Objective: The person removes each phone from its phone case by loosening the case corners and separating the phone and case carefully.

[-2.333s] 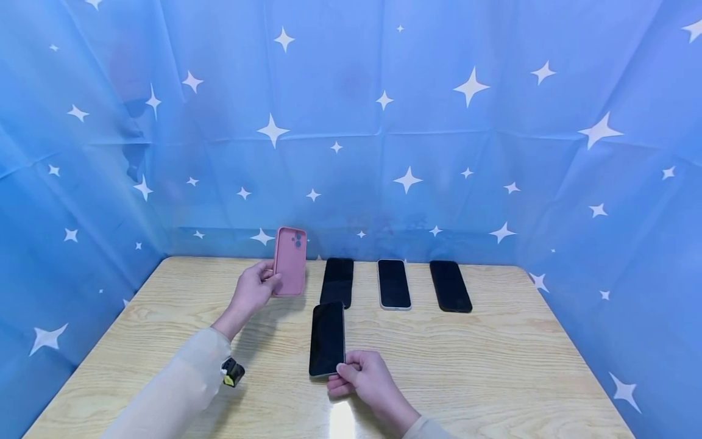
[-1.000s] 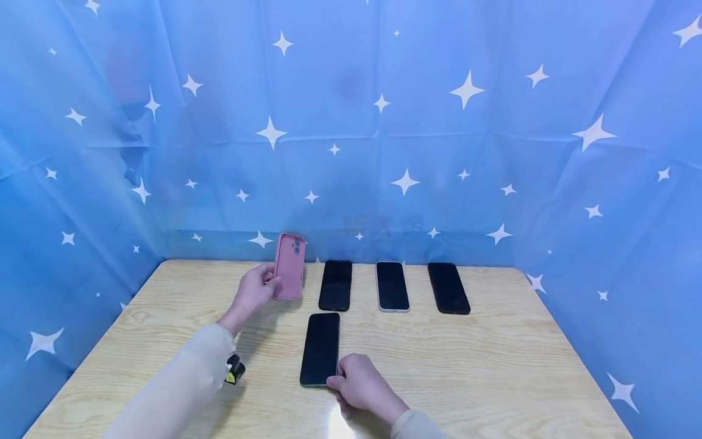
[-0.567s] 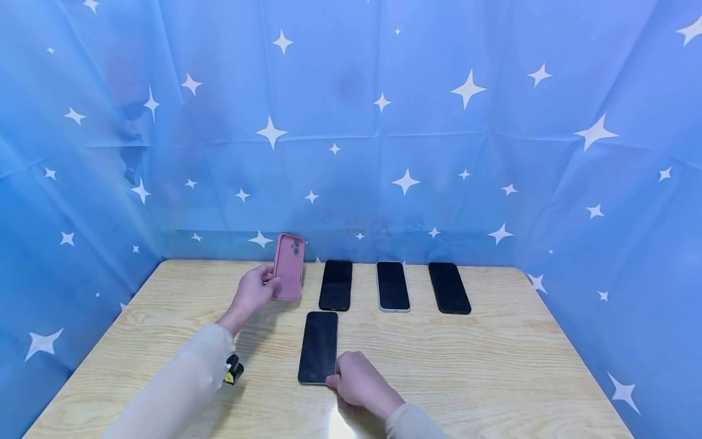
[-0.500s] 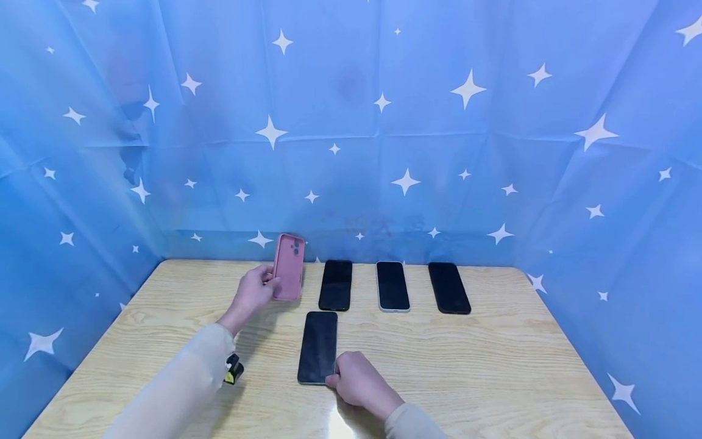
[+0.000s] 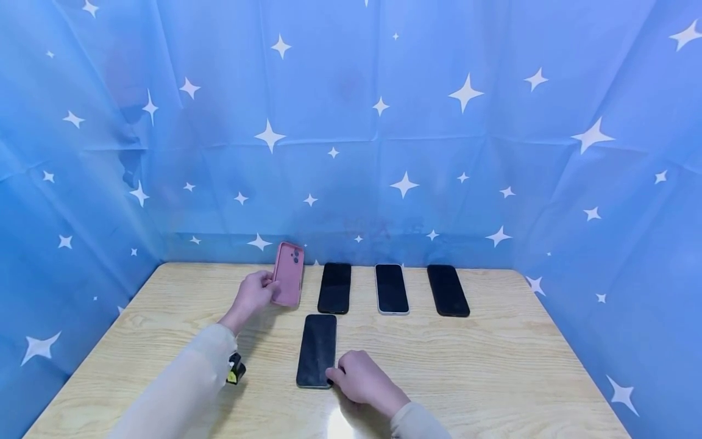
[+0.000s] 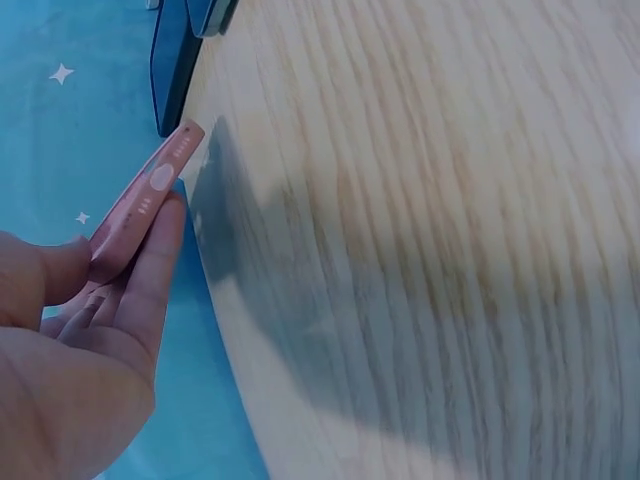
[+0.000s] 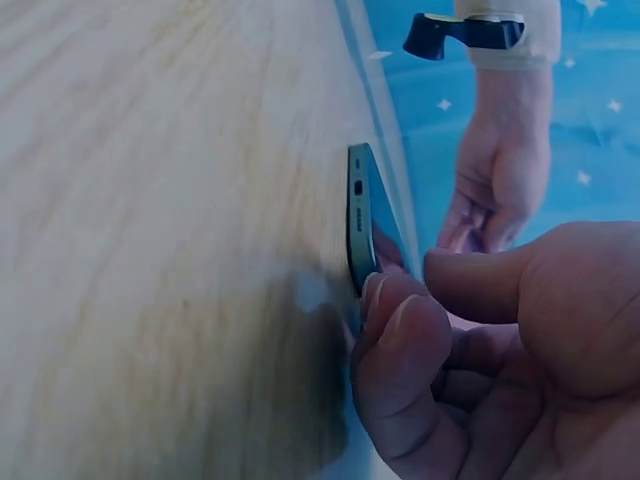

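Note:
Between thumb and fingers, my left hand (image 5: 253, 295) pinches a pink phone case (image 5: 287, 274), tilted up at the table's back edge with its hollow inside facing me. The left wrist view shows the case (image 6: 150, 190) edge-on, its side buttons visible. A dark phone (image 5: 317, 350) lies screen up in front. Beside its near right corner is my right hand (image 5: 362, 379). In the right wrist view that phone (image 7: 358, 215) lies flat, with curled fingertips (image 7: 400, 325) right at its corner and the thumb held apart from it.
Along the back of the wooden table (image 5: 493, 372) lie a black phone (image 5: 334, 288), a phone with a white rim (image 5: 392, 289) and another black phone (image 5: 448, 290). A blue star-patterned curtain (image 5: 351, 122) surrounds the table's back and sides.
The dark phone has come down toward me and lies flat, no longer overlapping the black phone behind. My right thumb has lifted off its corner. The pink case has sunk slightly.

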The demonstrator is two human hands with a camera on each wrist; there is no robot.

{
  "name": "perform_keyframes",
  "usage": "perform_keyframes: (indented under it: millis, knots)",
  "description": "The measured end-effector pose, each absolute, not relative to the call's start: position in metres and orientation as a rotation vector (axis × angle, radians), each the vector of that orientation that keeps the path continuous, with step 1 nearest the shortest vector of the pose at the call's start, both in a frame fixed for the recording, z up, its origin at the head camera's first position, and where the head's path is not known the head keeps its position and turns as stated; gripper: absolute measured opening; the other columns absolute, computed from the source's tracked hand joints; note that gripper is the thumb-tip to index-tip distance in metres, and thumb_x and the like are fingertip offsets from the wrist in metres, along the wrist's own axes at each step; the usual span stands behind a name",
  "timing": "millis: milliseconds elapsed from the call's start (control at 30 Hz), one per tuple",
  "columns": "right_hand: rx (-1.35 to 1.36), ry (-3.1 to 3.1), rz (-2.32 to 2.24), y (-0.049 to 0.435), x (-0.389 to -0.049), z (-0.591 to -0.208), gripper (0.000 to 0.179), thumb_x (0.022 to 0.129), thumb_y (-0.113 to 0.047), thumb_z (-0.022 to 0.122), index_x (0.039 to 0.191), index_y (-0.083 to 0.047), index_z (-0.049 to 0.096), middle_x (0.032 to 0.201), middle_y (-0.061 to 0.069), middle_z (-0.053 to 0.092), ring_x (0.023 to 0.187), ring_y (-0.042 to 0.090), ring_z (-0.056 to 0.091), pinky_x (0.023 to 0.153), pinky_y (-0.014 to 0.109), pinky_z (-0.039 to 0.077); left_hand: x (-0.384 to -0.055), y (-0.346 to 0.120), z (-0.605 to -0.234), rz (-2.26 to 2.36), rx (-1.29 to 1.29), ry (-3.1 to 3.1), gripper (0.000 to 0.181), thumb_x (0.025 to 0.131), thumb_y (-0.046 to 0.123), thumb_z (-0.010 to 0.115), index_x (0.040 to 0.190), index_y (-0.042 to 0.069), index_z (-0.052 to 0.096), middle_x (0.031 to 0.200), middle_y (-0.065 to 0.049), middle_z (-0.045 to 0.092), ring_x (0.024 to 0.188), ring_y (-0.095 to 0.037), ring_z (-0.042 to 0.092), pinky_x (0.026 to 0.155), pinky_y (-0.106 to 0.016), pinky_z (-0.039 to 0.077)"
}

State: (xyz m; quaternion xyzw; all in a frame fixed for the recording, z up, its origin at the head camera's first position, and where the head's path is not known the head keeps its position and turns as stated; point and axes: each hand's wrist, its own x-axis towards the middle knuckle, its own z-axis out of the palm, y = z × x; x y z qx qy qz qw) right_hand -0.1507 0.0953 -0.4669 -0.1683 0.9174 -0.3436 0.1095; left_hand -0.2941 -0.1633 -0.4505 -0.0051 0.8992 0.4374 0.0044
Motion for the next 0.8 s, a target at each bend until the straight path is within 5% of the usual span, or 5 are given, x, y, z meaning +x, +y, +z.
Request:
perform_keyframes:
  millis: [800]
  knots:
    - [-0.571, 2.703, -1.125, 0.115, -0.171, -0.455, 0.034, 0.104, -0.024, 0.063, 0.072, -0.012, 0.062, 0.058, -0.008, 0.046, 0.052, 0.007, 0.043, 0.052, 0.024, 0.038, -0.304, -0.169, -0.465, 1.393, -0.150, 2.695, 0.033, 0.106, 0.012, 0.056, 0.128, -0.012, 0.060, 0.112, -0.026, 0.067, 0.092, -0.028, 0.068, 0.072, -0.033, 0.060]
